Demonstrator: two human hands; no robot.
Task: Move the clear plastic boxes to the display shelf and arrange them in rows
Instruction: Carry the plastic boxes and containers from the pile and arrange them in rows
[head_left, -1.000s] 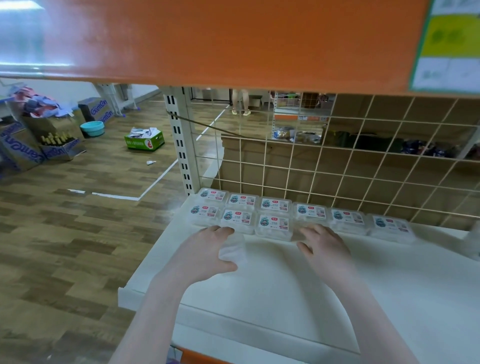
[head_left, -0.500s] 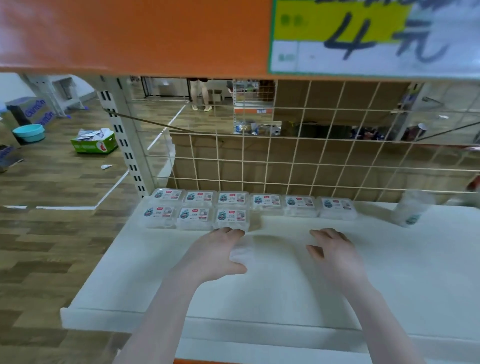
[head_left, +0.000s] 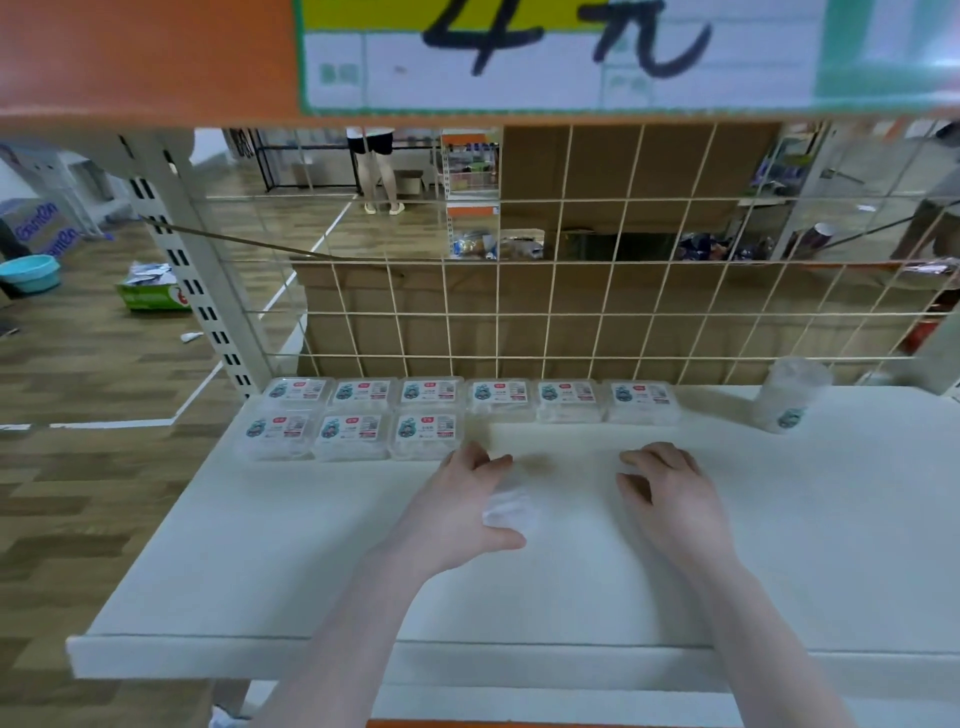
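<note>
Several clear plastic boxes with printed labels lie in two rows at the back left of the white display shelf, against the wire grid. The back row is longer than the front row. My left hand grips one more clear box just right of the front row's end, a little above or on the shelf. My right hand hovers beside it with fingers loosely curled and nothing in it.
A clear plastic cup lies tilted at the back right of the shelf. A wire grid backs the shelf. An orange shelf edge with a price sign hangs overhead. Cartons and a teal basin sit on the floor at left.
My view has swung right and come closer. Both hands have drawn back a little from the rows, the left still holding the box.
</note>
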